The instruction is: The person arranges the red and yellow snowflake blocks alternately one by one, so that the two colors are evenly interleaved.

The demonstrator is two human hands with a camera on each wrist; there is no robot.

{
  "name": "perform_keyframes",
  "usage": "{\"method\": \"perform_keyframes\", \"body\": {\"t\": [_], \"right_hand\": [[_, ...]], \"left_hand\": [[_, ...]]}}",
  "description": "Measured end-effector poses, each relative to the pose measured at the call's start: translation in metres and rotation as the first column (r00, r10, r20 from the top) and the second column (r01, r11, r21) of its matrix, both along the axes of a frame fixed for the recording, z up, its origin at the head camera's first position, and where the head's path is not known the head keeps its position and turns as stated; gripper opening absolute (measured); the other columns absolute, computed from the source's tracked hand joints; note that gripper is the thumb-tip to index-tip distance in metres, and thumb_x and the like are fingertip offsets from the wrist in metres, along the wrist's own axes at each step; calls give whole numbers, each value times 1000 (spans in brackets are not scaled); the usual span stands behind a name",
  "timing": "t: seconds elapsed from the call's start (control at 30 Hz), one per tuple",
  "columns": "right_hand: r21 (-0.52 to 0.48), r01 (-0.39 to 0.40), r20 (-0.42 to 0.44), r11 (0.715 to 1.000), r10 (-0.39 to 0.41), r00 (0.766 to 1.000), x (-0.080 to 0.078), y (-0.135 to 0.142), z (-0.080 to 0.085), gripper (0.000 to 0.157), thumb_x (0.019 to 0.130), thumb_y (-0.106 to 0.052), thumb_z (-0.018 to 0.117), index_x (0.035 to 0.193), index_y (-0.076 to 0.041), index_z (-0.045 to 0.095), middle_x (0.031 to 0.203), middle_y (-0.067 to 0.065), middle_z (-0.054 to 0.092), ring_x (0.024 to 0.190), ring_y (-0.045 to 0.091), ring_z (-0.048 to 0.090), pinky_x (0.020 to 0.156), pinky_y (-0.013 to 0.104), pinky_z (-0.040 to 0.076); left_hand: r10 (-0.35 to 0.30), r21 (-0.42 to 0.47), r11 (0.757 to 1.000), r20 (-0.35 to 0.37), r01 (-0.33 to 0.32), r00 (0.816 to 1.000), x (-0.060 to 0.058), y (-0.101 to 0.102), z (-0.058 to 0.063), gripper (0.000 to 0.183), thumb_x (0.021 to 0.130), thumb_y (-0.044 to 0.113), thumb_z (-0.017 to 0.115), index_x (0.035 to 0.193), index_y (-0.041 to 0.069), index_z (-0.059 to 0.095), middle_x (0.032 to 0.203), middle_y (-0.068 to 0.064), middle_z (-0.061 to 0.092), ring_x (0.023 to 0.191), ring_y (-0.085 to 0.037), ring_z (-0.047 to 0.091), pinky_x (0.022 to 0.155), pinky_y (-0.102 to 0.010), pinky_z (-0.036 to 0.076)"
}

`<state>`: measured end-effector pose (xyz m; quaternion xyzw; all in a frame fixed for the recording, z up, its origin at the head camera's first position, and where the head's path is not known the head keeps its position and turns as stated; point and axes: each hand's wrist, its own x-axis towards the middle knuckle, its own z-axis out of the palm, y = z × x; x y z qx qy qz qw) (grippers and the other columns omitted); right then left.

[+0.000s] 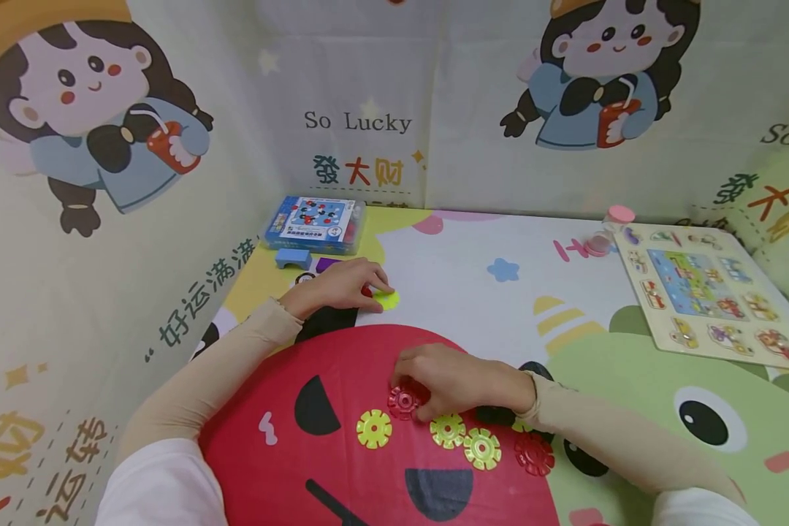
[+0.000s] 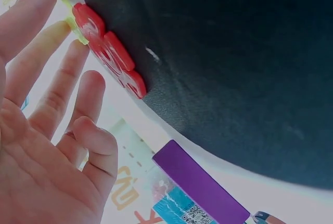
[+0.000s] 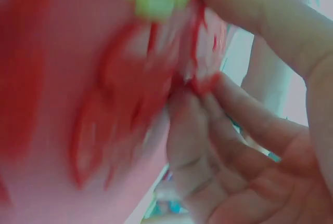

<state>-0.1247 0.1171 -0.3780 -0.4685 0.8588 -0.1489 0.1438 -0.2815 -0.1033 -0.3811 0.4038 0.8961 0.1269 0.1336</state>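
Note:
My left hand [image 1: 342,285] is at the back left of the mat, thumb and fingertips at the edges of a yellow notched plastic disc [image 1: 388,299]. Beside it lies a red notched disc [image 2: 109,50], partly covered by this hand in the head view. Nearer the middle, my right hand [image 1: 450,376] pinches a red disc [image 3: 210,42] between thumb and fingers. Another red disc [image 1: 403,403] lies just under those fingers, blurred in the right wrist view. Close by are yellow discs [image 1: 374,429], [image 1: 483,448] and a red disc [image 1: 534,453] near the right forearm.
At the back left stand a boxed set [image 1: 315,225], a blue arch block [image 1: 294,258] and a purple block [image 2: 200,182]. A wooden picture puzzle board [image 1: 657,321] lies at the right, beside a small pink-lidded jar [image 1: 608,230]. Printed cloth walls [image 1: 460,175] rise behind.

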Motion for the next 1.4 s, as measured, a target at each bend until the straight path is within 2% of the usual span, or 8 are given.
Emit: {"method": "perform_keyframes", "body": {"t": [0.27,0.5,0.63,0.8,0.97,1.07,1.2,1.4], "right_hand": [[-29,-11,53,1000,12,998,8,-3,-1,52,72,-33,80,121,-24,66,103,-8,57,91,1,51,67,13,45],[-53,32,-58,998,-35,998,-3,-1,-1,44,68,-44,79,106,-23,72,94,-10,66,82,0,56,68,15,47],[-122,157,-117,980,-171,978,-33,7,2,40,68,-43,79,99,-19,74,87,-8,68,71,3,56,63,19,48],[-162,363,-115,918,-383,917,-88,21,1,45,69,-37,81,106,-12,74,91,0,68,70,9,57,60,21,47],[-96,434,-54,896,-440,896,-118,23,-5,46,75,-35,79,113,-10,71,97,4,65,82,14,56,68,25,47],[-71,431,-24,900,-433,901,-123,22,-9,46,76,-33,78,114,-9,70,97,6,62,83,16,53,67,26,46],[-68,406,-49,911,-409,911,-122,21,-11,46,77,-33,78,116,-9,69,98,6,61,81,16,52,65,25,44],[-103,381,-93,919,-391,916,-109,20,-7,48,75,-35,79,116,-11,69,99,6,63,81,14,54,63,24,46]], "left_hand": [[4,-10,1000,-19,-4,1000,1,0,-1,44,79,40,74,121,31,65,118,7,60,109,-11,50,86,-31,47],[6,-8,1000,-12,-6,1000,2,1,0,43,79,39,74,120,31,66,118,6,60,108,-11,50,85,-31,48],[3,-4,1000,-19,-3,1000,1,2,0,42,79,38,74,120,30,66,118,5,60,107,-11,51,85,-31,48],[14,6,1000,0,-14,1000,1,3,1,42,78,37,75,119,29,67,118,5,61,107,-12,52,85,-31,49],[15,15,1000,12,-15,1000,1,4,0,43,78,36,76,119,29,67,117,5,61,107,-12,52,85,-31,49],[8,11,1000,15,-8,1000,0,5,-2,43,78,37,76,120,29,66,118,5,61,108,-11,52,86,-30,49],[18,-11,1000,25,-18,1000,-3,6,-2,43,77,38,76,119,32,67,117,7,62,104,-10,53,82,-28,49],[15,2,1000,48,-15,999,-9,10,2,46,73,41,79,117,31,68,115,8,65,104,-11,55,83,-31,49]]}}
